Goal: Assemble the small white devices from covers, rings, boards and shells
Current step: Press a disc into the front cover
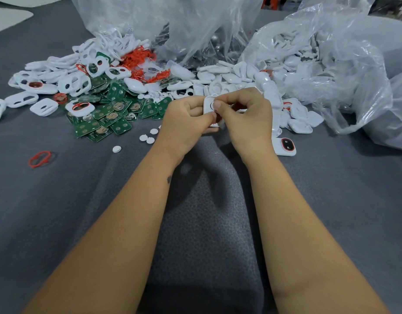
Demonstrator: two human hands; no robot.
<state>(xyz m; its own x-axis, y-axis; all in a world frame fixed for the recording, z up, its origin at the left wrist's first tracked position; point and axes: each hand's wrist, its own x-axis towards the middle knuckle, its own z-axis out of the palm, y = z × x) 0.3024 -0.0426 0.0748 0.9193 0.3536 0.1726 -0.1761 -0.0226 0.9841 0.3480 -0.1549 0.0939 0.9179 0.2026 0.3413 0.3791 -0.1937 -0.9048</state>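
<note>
Both hands meet at the middle of the grey cloth over one small white cover (208,104) with a red ring showing at its lower edge. My left hand (186,120) grips the cover from the left, thumb on its front. My right hand (245,112) pinches it from the right, a fingertip pressing on its round opening. Much of the cover is hidden by fingers. Green boards (109,112) lie heaped to the left, white covers (46,87) beyond them, red rings (136,60) behind, white shells (301,118) to the right.
An assembled white device (285,146) with a red-ringed window lies right of my right wrist. A loose red ring (39,158) lies at the left. Small white discs (148,138) sit near my left wrist. Clear plastic bags (331,53) of parts crowd the back and right.
</note>
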